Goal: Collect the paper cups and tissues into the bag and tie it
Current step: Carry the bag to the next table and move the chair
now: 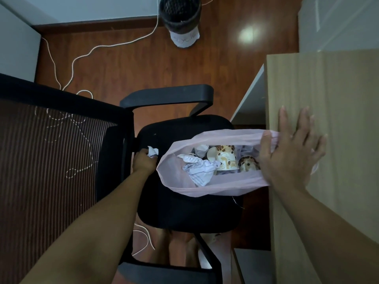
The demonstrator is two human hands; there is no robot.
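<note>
A pale pink plastic bag (215,187) hangs open over the black seat of an office chair (184,212). Inside lie several paper cups (224,158) printed with brown spots and crumpled white tissues (198,168). My left hand (143,161) is low by the chair's backrest, just left of the bag's mouth, and grips a crumpled white tissue (153,151). My right hand (291,146) holds the bag's right edge between thumb and palm, with its fingers spread straight over the desk's edge.
A light wooden desk (328,89) fills the right side. The chair's mesh backrest (51,150) is at left, its armrest (168,95) beyond the seat. A black mesh bin (180,15) stands on the wooden floor at the back. White cables (82,56) trail across the floor.
</note>
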